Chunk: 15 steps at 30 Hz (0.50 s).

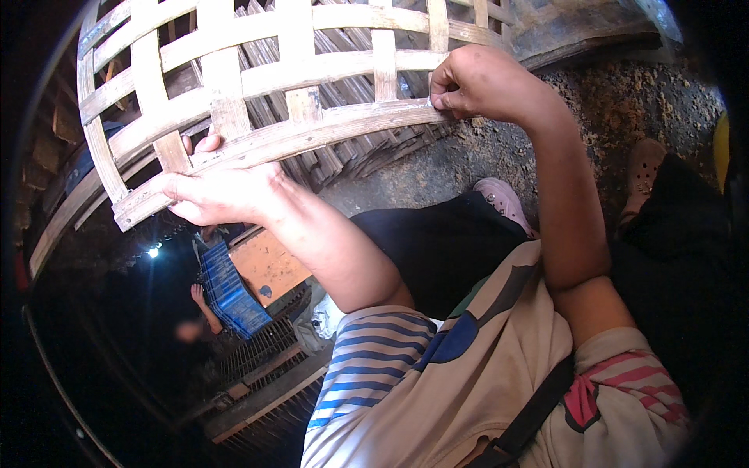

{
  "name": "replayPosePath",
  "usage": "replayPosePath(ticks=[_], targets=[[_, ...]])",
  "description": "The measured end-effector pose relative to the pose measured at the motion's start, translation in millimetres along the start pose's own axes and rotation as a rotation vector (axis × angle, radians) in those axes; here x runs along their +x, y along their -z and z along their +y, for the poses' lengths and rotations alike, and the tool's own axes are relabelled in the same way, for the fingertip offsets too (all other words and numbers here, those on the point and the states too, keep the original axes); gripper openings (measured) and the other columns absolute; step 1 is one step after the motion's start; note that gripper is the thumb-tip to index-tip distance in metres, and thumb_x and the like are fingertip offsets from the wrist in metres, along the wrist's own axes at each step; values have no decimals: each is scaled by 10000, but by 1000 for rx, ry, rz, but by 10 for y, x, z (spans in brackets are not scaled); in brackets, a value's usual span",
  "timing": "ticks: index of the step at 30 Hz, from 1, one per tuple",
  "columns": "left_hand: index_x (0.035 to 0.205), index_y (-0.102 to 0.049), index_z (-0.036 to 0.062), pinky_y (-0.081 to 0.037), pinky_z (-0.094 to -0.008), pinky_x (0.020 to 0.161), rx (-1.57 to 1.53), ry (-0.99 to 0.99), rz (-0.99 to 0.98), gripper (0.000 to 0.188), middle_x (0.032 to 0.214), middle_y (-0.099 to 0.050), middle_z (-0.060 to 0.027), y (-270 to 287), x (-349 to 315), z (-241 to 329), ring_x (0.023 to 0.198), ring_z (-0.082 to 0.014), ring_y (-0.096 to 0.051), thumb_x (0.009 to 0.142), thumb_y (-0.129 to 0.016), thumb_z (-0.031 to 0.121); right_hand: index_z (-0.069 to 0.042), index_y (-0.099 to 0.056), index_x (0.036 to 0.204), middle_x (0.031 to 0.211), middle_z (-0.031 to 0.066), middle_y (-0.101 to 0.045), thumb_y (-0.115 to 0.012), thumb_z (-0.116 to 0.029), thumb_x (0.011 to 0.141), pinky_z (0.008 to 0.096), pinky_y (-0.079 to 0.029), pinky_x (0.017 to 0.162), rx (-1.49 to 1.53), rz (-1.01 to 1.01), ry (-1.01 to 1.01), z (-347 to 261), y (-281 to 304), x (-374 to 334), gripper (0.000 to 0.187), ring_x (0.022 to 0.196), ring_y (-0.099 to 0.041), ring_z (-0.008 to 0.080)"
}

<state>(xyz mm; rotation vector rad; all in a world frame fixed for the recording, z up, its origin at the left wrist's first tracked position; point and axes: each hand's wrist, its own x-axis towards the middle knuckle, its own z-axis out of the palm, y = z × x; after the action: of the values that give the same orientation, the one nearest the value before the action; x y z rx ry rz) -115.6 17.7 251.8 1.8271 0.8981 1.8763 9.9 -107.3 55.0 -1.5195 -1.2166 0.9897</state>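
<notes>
A woven bamboo lattice panel [347, 123] of pale, flat strips spans the top of the view, tilted in front of me. My left hand [226, 191] is closed around its near edge strip, close to the left corner, with fingertips curling over the far side. Farther right along the same edge, my right hand [488, 82] is closed in a pinch at the rim, its thumb and fingers pressed together. Through the gaps in the lattice, a stack of thin greyish slats [343, 160] shows underneath.
Rough, dirt-strewn ground [640, 105] lies to the right, with a pink clog [503, 199] and another clog [646, 168]. At lower left are a blue plastic crate [234, 292], an orange-brown board [269, 265], slatted racks [257, 355] and another person's hand [197, 294]. Much there is dark.
</notes>
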Motion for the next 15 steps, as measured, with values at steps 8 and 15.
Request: replayPosePath(ticks=[8,15], targets=[[1106,-523,-104,-526,-358,553,21,-120,3,423,918,-613,-196,-25,-89,-9,661,-240,-588,1028,-464,308,15,-744,1000,715,30,-690,-660,-146,926,205,-443,544,632,-130,106,170,-125,83,196,581,-569,37],[1138,-512,-87,-538,-348,554,-3,-71,-30,420,924,-615,-192,-36,-98,69,661,-235,-598,1026,-482,317,-43,-719,975,679,-12,-650,-601,-253,985,171,-306,467,954,5,88,222,-53,32,241,500,-443,12]])
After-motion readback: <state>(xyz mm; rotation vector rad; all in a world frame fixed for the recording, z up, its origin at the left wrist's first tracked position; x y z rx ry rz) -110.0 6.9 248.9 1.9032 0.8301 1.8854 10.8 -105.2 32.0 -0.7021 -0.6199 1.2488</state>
